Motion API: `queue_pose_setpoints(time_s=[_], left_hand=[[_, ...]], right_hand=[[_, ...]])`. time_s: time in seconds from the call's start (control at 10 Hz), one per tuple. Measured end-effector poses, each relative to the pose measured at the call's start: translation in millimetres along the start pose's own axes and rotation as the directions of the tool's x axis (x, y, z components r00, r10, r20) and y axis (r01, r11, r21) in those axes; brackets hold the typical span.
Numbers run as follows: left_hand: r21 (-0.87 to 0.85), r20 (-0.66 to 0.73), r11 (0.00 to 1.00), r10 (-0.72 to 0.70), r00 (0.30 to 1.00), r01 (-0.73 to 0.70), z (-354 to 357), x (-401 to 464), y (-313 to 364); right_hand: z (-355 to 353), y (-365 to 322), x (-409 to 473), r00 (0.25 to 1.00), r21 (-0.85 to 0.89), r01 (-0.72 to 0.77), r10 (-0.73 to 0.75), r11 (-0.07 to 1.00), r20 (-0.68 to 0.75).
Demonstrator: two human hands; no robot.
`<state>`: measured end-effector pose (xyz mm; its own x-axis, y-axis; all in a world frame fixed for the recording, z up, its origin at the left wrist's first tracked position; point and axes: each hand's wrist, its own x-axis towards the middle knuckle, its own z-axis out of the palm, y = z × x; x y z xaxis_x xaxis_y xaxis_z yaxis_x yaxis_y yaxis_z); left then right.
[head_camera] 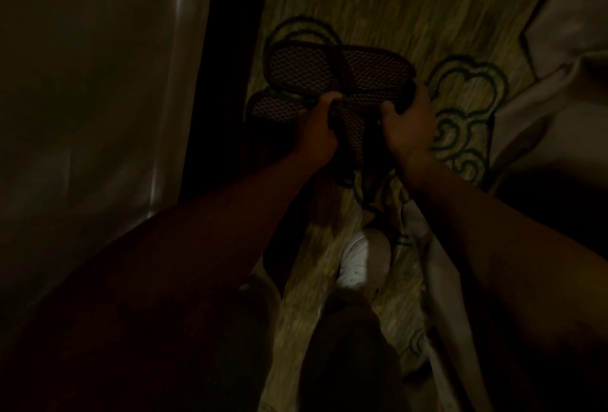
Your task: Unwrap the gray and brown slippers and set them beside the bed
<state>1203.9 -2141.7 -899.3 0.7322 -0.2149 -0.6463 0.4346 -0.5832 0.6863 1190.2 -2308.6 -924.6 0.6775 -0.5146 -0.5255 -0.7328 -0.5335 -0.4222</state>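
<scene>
Both hands out front: I've got the left hand (317, 130) and right hand (409, 122) clamped on the slippers (339, 69), soles up, held above the patterned carpet (378, 7) beside the bed (82, 82).

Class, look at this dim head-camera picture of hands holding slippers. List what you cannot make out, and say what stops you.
- Slippers: true colours and any wrapping, lost in the dim light.
- Lower slipper: its near end, hidden behind the left hand and right hand.
- White shoe: its heel, covered by the trouser leg.
- Pale surface at left: cut off by the frame edge.
</scene>
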Motion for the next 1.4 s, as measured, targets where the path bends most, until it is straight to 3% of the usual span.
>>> queue_pose_setpoints(time_s=[0.2, 0.5, 0.6, 0.7, 1.0, 1.2, 1.4], left_hand=[[0.084, 0.004, 0.993, -0.086, 0.996, 0.086, 4, 10, 6], [0.092, 0.027, 0.985, -0.152, 0.988, 0.149, 8, 14, 2], [0.194, 0.062, 0.969, -0.168, 0.984, 0.153, 7, 16, 4], [0.222, -0.019, 0.963, -0.15, 0.988, 0.15, 5, 15, 6], [0.399, -0.022, 0.908, -0.13, 0.991, 0.128, -12, 9, 10], [0.432, -0.117, 0.88, -0.164, 0.98, 0.199, -35, -43, 50], [0.478, -0.091, 0.877, -0.01, 0.996, 0.052, -82, -120, 124]], right_hand=[[-3, -5, 3, 0.999, 0.143, -0.034, 0.031, 0.989, 0.025], [-6, -3, -1, 0.999, 0.075, -0.021, 0.019, 0.997, 0.029], [-6, -3, -7, 0.999, 0.084, -0.009, 0.005, 0.996, 0.044], [-4, -2, -12, 0.997, 0.072, -0.009, 0.003, 0.997, 0.08], [-3, -10, -20, 0.995, -0.076, 0.043, -0.035, 0.996, 0.095], [-41, -41, -71, 0.957, -0.322, 0.21, -0.127, 0.923, 0.26], [-112, -101, -130, 0.955, -0.327, 0.277, -0.223, 0.903, 0.193]])
